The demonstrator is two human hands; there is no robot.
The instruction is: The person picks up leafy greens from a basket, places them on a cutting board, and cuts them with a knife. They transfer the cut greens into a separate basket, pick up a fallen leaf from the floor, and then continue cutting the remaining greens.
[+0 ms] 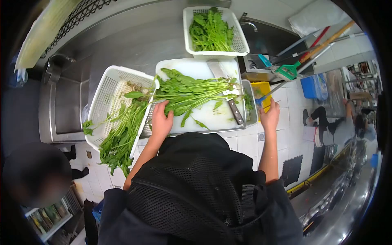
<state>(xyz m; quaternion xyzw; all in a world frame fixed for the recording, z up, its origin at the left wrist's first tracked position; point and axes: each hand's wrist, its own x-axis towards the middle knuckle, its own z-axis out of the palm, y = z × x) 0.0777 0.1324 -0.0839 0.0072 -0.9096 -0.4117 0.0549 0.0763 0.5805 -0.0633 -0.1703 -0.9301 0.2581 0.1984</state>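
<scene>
A bunch of leafy greens (190, 90) with long stems lies across a white cutting board (204, 118), its stem ends toward the right. My left hand (162, 118) is at the board's near left edge, fingers apart and touching the lower leaves. A cleaver-like knife with a dark handle (235, 112) lies on the right of the board, its blade partly under the stems. Right of the board, my right hand (270, 116) is closed in a pinch beside a metal tray (250, 110) of green trimmings. A thin dark strand shows at its fingertips, too small to name.
A white basket (107, 81) with more greens stands left, leaves hanging over its rim. Another white basket (241, 36) of greens stands behind the board. Sinks (71, 102) flank the counter. Long-handled tools (314, 51) lean at right. People are at left and far right.
</scene>
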